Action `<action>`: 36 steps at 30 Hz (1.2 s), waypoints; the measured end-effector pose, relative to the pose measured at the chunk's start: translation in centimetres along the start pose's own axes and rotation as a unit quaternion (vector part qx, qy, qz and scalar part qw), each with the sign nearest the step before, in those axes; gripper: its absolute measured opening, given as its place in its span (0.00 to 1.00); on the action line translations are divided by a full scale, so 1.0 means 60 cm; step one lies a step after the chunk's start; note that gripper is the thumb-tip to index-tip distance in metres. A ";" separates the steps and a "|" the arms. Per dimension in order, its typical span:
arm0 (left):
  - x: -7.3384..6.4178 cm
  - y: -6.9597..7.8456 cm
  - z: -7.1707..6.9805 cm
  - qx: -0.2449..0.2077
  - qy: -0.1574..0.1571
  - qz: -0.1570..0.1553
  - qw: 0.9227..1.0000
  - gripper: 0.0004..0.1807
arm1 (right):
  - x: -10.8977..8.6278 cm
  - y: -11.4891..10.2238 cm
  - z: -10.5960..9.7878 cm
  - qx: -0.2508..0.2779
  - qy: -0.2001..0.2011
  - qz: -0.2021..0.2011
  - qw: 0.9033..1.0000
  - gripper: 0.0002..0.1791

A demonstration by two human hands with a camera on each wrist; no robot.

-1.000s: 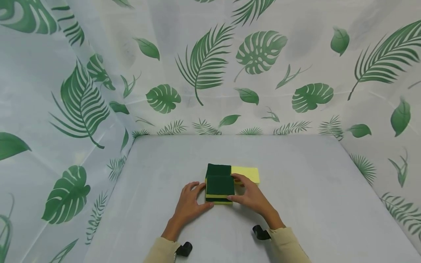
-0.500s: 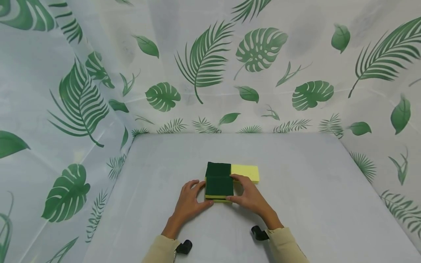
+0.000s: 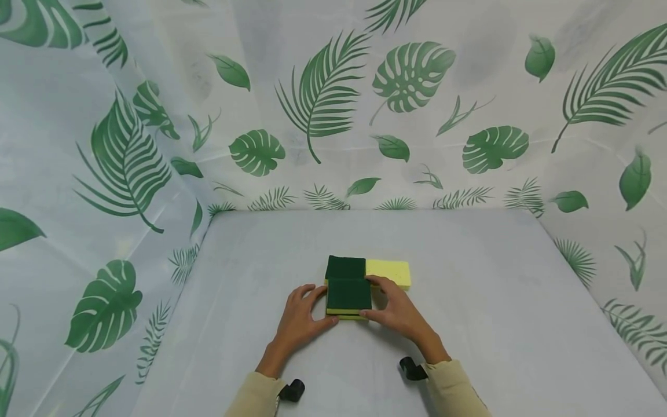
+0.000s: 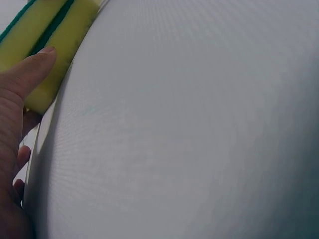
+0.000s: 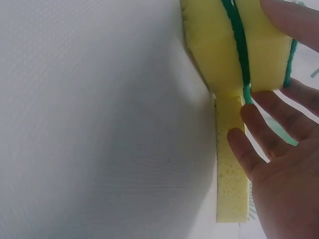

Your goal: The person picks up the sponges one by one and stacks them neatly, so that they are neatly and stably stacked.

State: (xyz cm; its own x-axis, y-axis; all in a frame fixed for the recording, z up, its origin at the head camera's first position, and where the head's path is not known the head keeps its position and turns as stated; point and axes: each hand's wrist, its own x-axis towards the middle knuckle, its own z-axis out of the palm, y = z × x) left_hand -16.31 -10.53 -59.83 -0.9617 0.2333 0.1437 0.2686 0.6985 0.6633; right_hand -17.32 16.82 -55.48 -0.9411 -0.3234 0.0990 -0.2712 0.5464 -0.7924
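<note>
Two scouring sponges lie stacked, each yellow with a dark green pad. The upper sponge (image 3: 349, 294) has its green side up. Below it, the front edge of the lower sponge (image 3: 348, 317) shows as a thin strip. My right hand (image 3: 394, 310) holds the upper sponge, thumb at its front right corner and forefinger at its back right corner. On the left side, my left hand (image 3: 299, 321) grips the stack, its thumb (image 4: 37, 67) against the lower sponge's front face. In the right wrist view, the other right fingers (image 5: 249, 154) spread beside the stack.
Behind the stack lies another sponge, green side up (image 3: 346, 267). Right of that, a further sponge shows its yellow face (image 3: 388, 273). All lie on a white table (image 3: 469, 278) enclosed by leaf-printed curtains (image 3: 333, 116).
Less of the lower sponge's green layer shows under the upper sponge's front edge. The upper sponge has shifted very slightly; both hands stay nearly in place.
</note>
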 end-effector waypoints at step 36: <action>0.028 0.012 -0.026 -0.121 -0.053 0.002 0.991 0.50 | -0.006 0.010 0.005 0.030 0.005 -0.016 0.999 0.55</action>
State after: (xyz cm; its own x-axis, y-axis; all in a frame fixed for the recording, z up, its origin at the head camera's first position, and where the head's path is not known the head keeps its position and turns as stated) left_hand -17.82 -10.69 -57.94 -0.9461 0.3147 0.0763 0.2386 0.5184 0.8211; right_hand -17.12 17.05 -56.19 -0.9341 -0.3323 0.1305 -0.2886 0.4878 -0.8238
